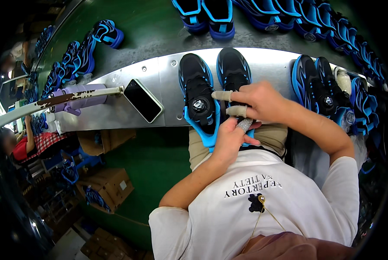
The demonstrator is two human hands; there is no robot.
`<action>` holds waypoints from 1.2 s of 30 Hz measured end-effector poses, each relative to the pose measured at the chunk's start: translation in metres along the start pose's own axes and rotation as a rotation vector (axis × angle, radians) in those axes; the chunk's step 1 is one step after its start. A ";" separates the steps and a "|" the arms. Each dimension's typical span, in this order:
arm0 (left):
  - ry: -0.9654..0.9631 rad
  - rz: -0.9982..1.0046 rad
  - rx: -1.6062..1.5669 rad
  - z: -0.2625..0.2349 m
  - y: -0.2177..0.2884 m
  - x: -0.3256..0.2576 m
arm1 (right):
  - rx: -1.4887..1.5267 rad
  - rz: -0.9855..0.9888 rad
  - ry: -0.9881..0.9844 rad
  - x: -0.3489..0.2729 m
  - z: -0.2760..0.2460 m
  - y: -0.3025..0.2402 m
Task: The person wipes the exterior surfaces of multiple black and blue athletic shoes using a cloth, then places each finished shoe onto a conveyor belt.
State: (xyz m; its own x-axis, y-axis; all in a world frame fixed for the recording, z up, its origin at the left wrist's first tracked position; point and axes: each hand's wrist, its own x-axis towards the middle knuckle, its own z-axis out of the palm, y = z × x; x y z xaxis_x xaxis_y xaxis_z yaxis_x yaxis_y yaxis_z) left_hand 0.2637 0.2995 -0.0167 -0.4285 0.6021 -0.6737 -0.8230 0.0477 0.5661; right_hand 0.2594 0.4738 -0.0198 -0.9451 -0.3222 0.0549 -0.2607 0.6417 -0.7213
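Two black sports shoes with bright blue trim lie in front of me, toes pointing away. The left shoe (195,82) shows a round lacing dial on its tongue. Over the tongue of the right shoe (233,69), my right hand (265,102) has two fingers in beige finger covers bent around the spot, hiding whatever they grip. My left hand (231,141) is closed at the heel and collar of that same shoe. One of its fingers has a grey wrap, and part of the collar is hidden behind the hands.
A phone (143,100) and a lilac bottle (83,97) lie left on the metal ledge (168,86), under a worn white bar (51,104). More shoes (317,84) stand right; several rows sit on the green surface (150,34) beyond. Cardboard boxes (109,184) and a person in red (33,145) are lower left.
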 end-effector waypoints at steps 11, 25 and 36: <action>-0.058 -0.036 0.000 -0.004 0.002 -0.001 | 0.011 -0.131 -0.262 0.013 -0.019 0.007; -0.010 -0.009 -0.009 -0.002 0.002 -0.004 | -0.055 -0.131 -0.293 0.009 -0.011 -0.003; -0.103 0.143 1.041 -0.018 0.059 -0.039 | 0.229 0.466 0.304 -0.048 -0.006 0.007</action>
State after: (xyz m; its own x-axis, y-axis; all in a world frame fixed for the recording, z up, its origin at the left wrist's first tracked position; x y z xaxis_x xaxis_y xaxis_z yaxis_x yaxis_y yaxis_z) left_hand 0.2247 0.2646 0.0345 -0.4221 0.7185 -0.5528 -0.0207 0.6020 0.7982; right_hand 0.3014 0.4981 -0.0232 -0.9724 0.1924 -0.1318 0.2116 0.4904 -0.8454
